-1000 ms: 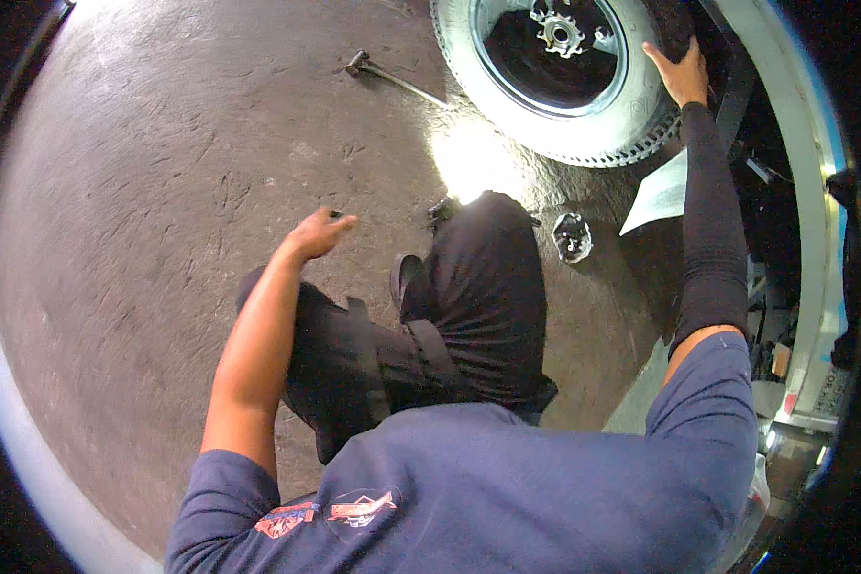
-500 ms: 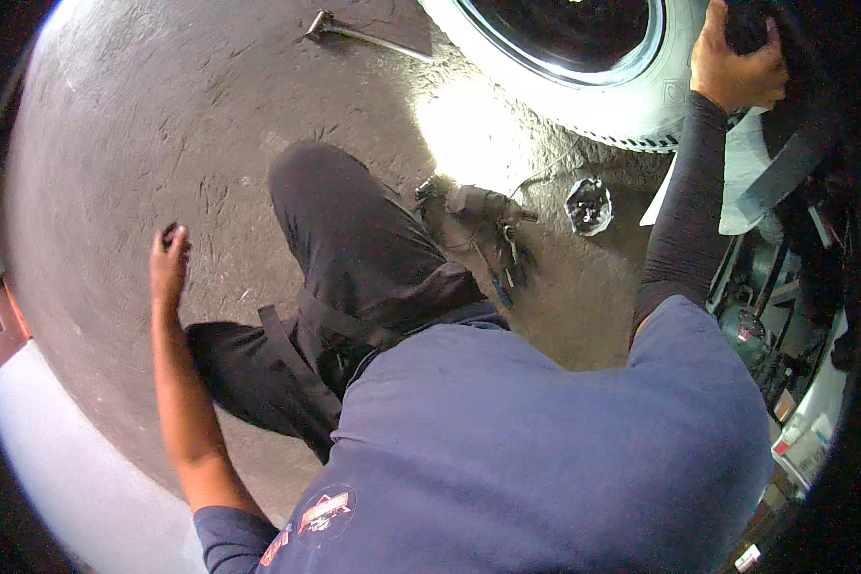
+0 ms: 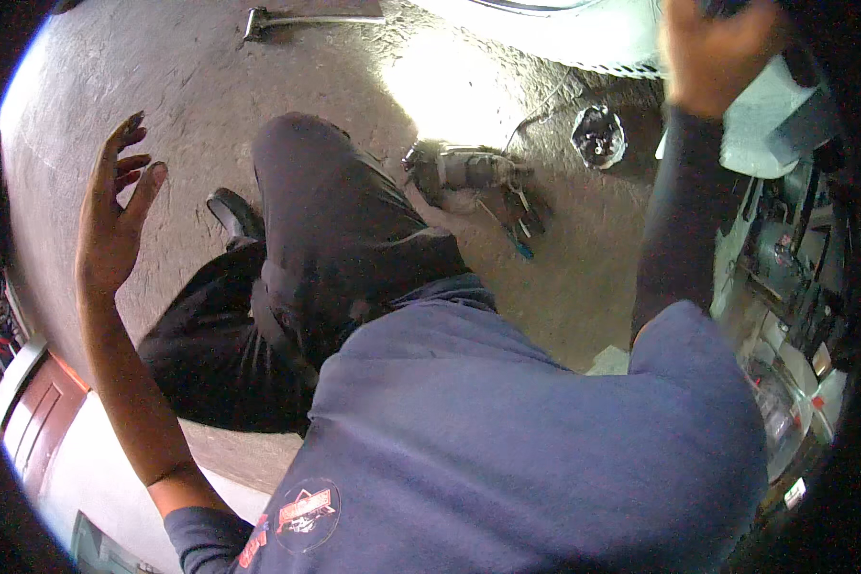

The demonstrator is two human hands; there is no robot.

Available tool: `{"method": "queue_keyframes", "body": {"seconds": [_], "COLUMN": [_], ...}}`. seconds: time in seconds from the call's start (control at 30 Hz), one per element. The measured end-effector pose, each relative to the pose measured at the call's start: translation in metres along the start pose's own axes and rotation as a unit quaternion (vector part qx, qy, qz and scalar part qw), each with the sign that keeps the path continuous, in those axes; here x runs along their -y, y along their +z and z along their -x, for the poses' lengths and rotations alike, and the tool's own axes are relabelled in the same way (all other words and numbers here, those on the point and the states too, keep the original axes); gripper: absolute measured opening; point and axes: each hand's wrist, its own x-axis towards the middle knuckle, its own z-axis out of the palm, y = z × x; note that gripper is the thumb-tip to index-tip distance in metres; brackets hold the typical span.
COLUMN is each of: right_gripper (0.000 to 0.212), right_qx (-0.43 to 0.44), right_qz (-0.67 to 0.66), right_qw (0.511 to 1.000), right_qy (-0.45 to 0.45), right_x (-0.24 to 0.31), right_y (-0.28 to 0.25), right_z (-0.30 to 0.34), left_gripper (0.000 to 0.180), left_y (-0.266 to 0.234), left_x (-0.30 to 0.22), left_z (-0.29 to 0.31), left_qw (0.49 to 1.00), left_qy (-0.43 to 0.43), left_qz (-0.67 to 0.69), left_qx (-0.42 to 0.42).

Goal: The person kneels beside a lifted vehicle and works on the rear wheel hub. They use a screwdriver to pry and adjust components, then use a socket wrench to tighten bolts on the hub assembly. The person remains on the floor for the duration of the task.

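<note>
My left hand [image 3: 115,220] is raised over the floor at the left, thumb and fingers apart, holding nothing. At the upper right my right hand [image 3: 717,62] is smeared by motion beside a wheel with a brightly lit tyre [image 3: 584,36]. A dark shape touches its far side, and I cannot make out whether the fingers grip it. Between my knee and the tyre, a dark power tool [image 3: 474,170] lies on the floor with a few slim hand tools [image 3: 517,215] beside it. Right of these stands a small round dish [image 3: 599,137] with small dark pieces in it.
A long metal bar with a crosswise head [image 3: 320,20] lies on the floor at the top. Several mechanical parts and panels [image 3: 784,239] crowd the right side. A brown door-like panel [image 3: 43,407] stands at the far left. Bright light falls on the floor [image 3: 450,81] near the tyre.
My left hand has risen and moved left, its fingers spreading apart. The view has shifted, so the wheel sits higher and less of it shows. My right hand stays near the wheel, now blurred.
</note>
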Motion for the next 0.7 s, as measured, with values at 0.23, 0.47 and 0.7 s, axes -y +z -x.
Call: {"method": "queue_keyframes", "body": {"seconds": [0.23,0.47,0.7], "right_gripper": [0.021,0.066,0.044], "right_qx": [0.403,0.785,0.813], "right_qz": [-0.158,-0.007,0.046], "right_qw": [0.760,0.509,0.525], "right_qy": [0.485,0.354,0.248], "right_x": [0.101,0.154,0.165], "right_y": [-0.126,-0.132,-0.133], "right_z": [0.311,0.499,0.506], "left_gripper": [0.059,0.064,0.070], "left_y": [-0.013,0.013,0.044], "left_x": [-0.017,-0.090,-0.097], "left_z": [-0.044,-0.093,-0.133], "left_qw": [0.996,0.976,0.884], "left_qy": [-0.009,0.194,0.256], "left_qz": [-0.074,-0.083,-0.026], "left_qx": [0.046,0.062,0.391]}}
